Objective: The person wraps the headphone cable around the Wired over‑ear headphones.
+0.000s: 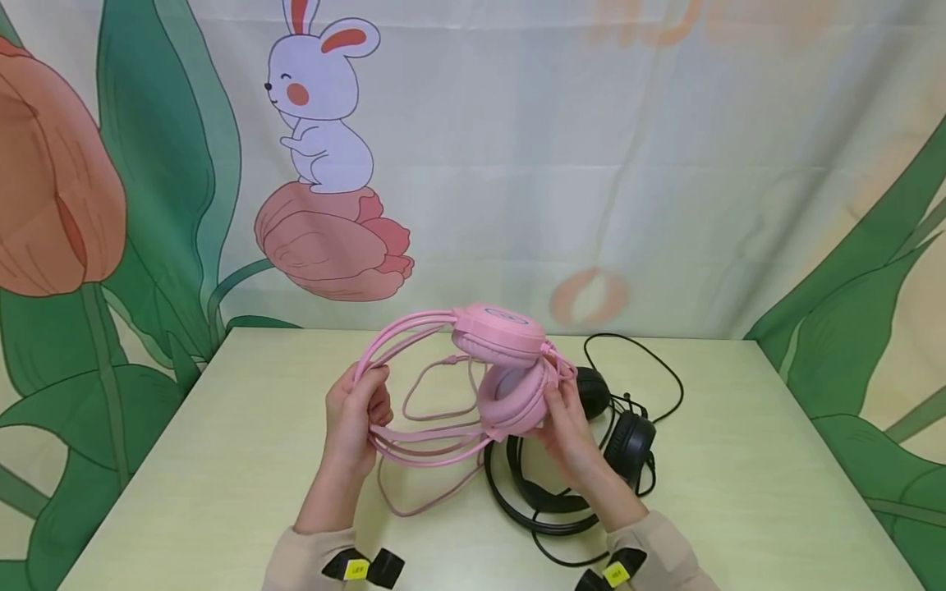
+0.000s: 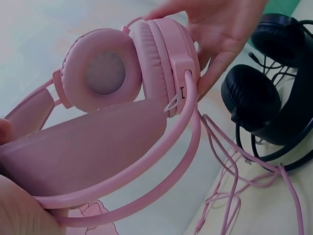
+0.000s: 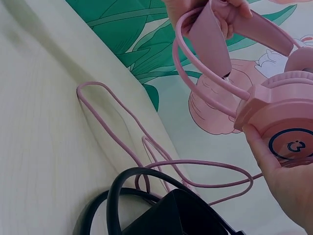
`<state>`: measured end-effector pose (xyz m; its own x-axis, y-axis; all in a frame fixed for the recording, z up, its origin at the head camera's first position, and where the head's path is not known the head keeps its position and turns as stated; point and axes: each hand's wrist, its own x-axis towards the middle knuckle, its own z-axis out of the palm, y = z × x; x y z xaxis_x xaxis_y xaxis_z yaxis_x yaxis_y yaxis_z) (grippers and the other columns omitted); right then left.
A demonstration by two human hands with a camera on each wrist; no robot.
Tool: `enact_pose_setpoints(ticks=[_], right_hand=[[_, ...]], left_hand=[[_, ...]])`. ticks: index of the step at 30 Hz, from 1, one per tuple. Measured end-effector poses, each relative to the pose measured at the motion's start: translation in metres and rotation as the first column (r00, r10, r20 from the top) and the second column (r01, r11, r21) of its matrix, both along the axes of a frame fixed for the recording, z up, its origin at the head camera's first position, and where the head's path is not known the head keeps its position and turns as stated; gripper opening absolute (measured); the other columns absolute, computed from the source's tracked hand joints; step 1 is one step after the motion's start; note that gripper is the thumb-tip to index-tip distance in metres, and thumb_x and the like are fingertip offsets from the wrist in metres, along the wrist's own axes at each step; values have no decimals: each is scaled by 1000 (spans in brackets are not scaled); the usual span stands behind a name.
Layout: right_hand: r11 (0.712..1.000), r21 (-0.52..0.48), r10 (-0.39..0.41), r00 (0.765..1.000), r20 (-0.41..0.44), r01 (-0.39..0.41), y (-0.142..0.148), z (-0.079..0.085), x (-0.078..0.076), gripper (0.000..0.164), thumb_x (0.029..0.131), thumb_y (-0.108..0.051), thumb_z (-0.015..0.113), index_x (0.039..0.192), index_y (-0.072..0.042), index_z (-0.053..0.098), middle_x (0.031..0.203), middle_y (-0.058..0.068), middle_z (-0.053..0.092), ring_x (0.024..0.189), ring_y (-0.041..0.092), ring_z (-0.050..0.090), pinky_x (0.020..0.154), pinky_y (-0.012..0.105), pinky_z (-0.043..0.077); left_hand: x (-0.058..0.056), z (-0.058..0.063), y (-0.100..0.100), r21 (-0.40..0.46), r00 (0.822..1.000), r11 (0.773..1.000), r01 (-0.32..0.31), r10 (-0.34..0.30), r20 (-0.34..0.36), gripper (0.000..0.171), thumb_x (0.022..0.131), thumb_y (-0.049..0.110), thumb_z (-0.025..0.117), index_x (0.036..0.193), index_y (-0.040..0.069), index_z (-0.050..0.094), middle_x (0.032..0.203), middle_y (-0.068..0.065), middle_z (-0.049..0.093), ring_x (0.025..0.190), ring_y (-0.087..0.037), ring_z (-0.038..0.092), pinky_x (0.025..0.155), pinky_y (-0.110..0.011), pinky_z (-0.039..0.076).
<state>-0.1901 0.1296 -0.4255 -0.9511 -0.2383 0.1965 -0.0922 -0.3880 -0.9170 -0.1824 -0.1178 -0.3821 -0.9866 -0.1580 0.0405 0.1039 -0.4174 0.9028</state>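
A pair of pink headphones (image 1: 510,332) is lifted over the table, its two padded ear cups facing each other on the right and its headband on the left. My left hand (image 1: 353,423) grips the middle of the headband, fingers curled round it. At the other end, my right hand (image 1: 571,431) holds the nearer ear cup by its outer side. The left wrist view shows a wide inner strap (image 2: 98,147) beneath twin pink headband tubes. A round dark logo (image 3: 295,146) marks the cup's outer face in the right wrist view.
Black headphones (image 1: 628,443) lie on the pale table (image 1: 244,460), below and beyond my right hand, with their black cable (image 1: 681,386) looping around them. The pink cable (image 1: 421,510) trails across the table in loops. Behind the table hangs a printed curtain (image 1: 480,164).
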Motion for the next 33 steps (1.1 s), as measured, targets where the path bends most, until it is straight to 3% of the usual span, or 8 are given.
enact_pose_setpoints(ticks=[7,12,15,20,26,29,33], right_hand=[[1000,0,13,1000,-24,-13,2,3,-2,45,100,-37,25,142,-27,12,144,3,20,128,24,33,88,52,44],[999,51,-15,999,-37,17,3,4,-2,47,100,-41,19,143,-24,15,145,2,21,131,22,31,92,45,44],[994,101,-42,999,-17,43,4,2,-3,50,98,-46,20,142,-22,20,142,2,29,128,17,36,93,39,44],[968,246,-44,999,11,40,1,-5,-5,53,97,-45,31,142,-17,26,141,4,34,122,21,42,100,44,38],[914,403,33,999,17,-37,-5,-16,-5,52,97,-35,42,141,-10,31,143,10,37,128,27,40,105,48,31],[897,431,107,994,12,-101,-7,-20,-3,47,98,-28,42,137,-4,34,136,16,42,126,29,40,104,50,32],[868,459,190,981,45,-189,-10,-24,-1,40,98,-30,41,124,1,41,125,17,50,119,27,47,103,49,34]], left_hand=[[5,4,4,53,998,999,-15,18,-63,23,88,4,49,67,10,41,50,5,27,46,-15,16,46,-27,10],[7,10,4,85,995,996,-8,16,-98,24,89,3,46,66,9,40,51,3,26,46,-15,15,46,-27,9],[7,13,2,104,992,995,9,4,-130,26,90,3,43,66,9,38,52,1,24,46,-15,14,45,-27,9],[6,19,-1,150,979,987,63,-32,-200,26,90,4,40,65,11,35,52,0,18,42,-11,13,42,-24,8],[4,22,-4,222,972,969,108,-55,-229,27,91,3,35,66,12,34,51,2,18,40,-8,15,40,-21,8],[4,24,-5,242,978,966,87,-37,-204,27,92,4,36,65,11,34,51,1,16,41,-10,13,42,-22,7],[4,25,-7,252,983,966,54,-7,-184,29,93,4,36,64,10,34,52,-1,16,42,-12,12,42,-22,8]])
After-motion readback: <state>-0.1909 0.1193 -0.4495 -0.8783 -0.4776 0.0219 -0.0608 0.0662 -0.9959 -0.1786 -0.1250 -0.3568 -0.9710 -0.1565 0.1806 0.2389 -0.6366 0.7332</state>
